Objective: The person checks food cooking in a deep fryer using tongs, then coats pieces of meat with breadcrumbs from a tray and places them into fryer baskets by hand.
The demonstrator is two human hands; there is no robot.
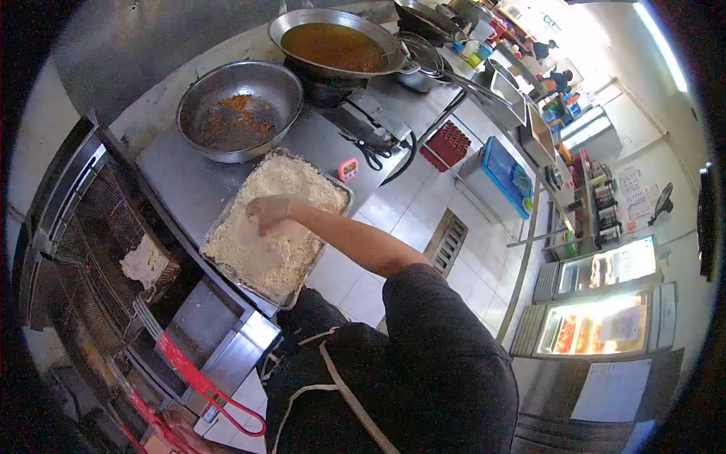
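Note:
My right hand (274,213) reaches into a rectangular metal tray (344,208) of pale flour (261,257). Its fingers are blurred and partly sunk in the flour, so their pose is unclear. At the lower left, my left hand (175,433) is closed round a red-coated fry basket handle (144,407), partly in shadow. A second red handle (198,377) lies beside it. A white, flour-coated piece (145,262) rests in a wire mesh fry basket (106,219) left of the tray.
Behind the tray stand a steel bowl (291,113) with orange-brown residue and a wok (333,47) of brownish liquid. A pink timer (348,169) and black scissors (369,151) lie on the counter. A blue-lidded container (503,178) stands beyond. Other people (556,79) are far back.

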